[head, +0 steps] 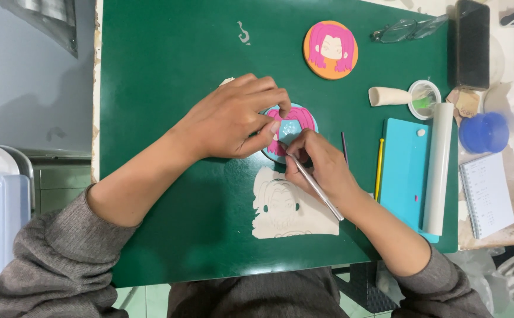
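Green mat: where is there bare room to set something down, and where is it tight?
The green mat is bare across its upper left, left of the orange disc, and at lower left below the left hand. It is crowded around the blue disc, where the right hand holds a metal tool, and toward the turquoise sheet and white roller.

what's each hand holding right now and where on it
The right hand pinches a thin metal tool near its tip end. The left hand steadies the round teal and pink clay disc at its left edge with its fingertips.
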